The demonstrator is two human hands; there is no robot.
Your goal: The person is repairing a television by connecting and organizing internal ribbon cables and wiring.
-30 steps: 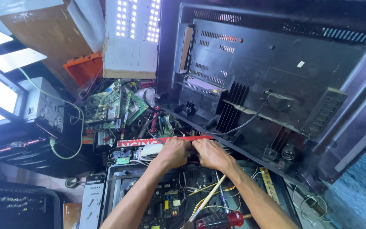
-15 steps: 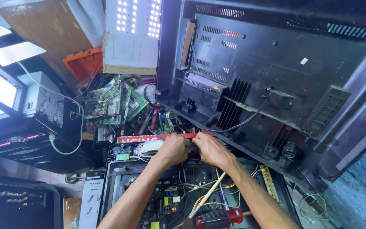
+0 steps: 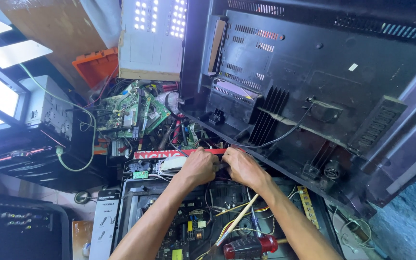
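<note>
big black tv back cover (image 3: 314, 86) stands tilted at far right, leaned up so open chassis (image 3: 136, 212) below is reachable. green circuit boards (image 3: 131, 113) heaped far left, orange box (image 3: 95, 65) behind them. red strip with white letters (image 3: 157, 154) lies along far edge of chassis. left hand (image 3: 199, 166) and right hand (image 3: 240, 166) meet there, touching; fingers curled over small part, exact grasp cannot tell. red-handled screwdriver (image 3: 250, 245) lies near, loose.

left hand (image 3: 199, 166) and right hand (image 3: 240, 167) side by side on red strip (image 3: 169, 154) | open chassis (image 3: 136, 212) below | red-handled screwdriver (image 3: 250, 245) near
</note>
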